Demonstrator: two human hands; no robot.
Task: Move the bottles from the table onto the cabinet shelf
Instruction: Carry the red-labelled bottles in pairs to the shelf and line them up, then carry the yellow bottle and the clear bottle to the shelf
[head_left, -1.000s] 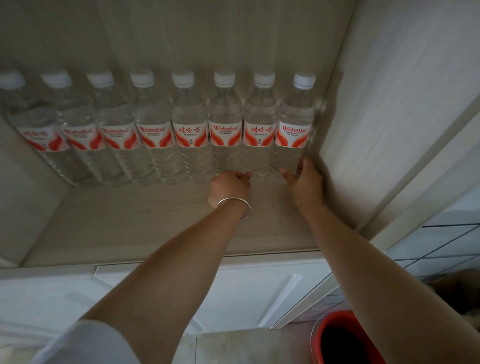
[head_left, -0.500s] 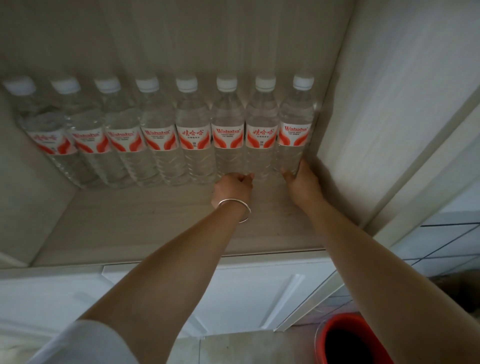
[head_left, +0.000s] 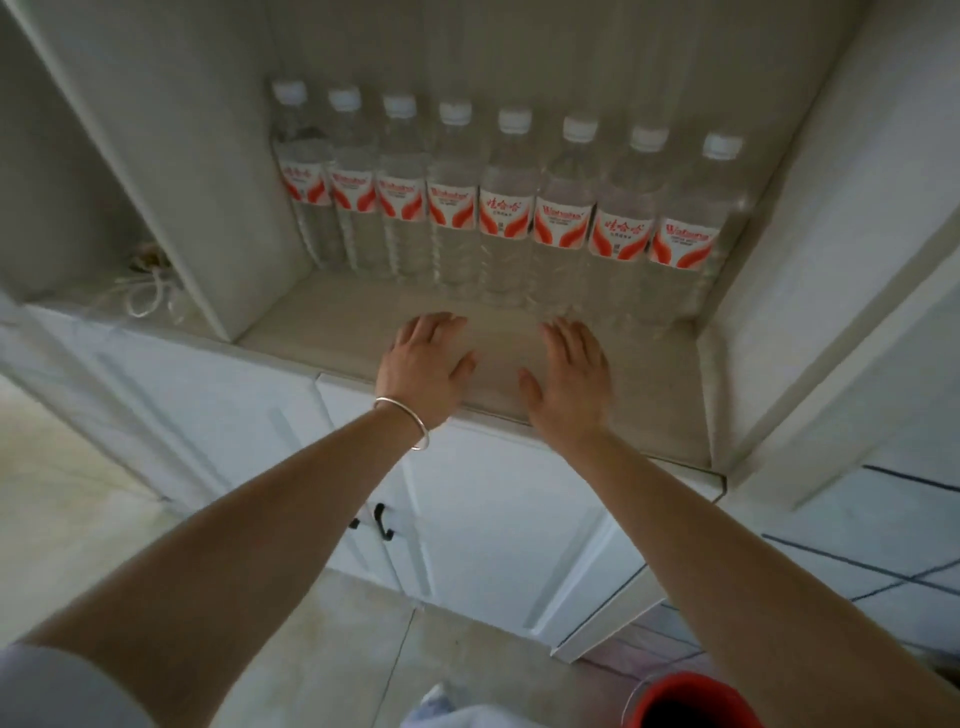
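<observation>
Both hands, left hand (head_left: 427, 364) and right hand (head_left: 569, 376), hover open before bottles (head_left: 506, 208).

Eight bottles (head_left: 506, 208) are standing in a row along the back of the cabinet shelf (head_left: 332, 332), while both hands, left (head_left: 426, 364) and right (head_left: 569, 376), are hovering flat-fingered over its front edge, holding nothing.

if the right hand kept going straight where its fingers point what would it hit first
Probably the base of a clear plastic water bottle, third from the right in the row; the right hand is open, and depth is unclear.
</observation>
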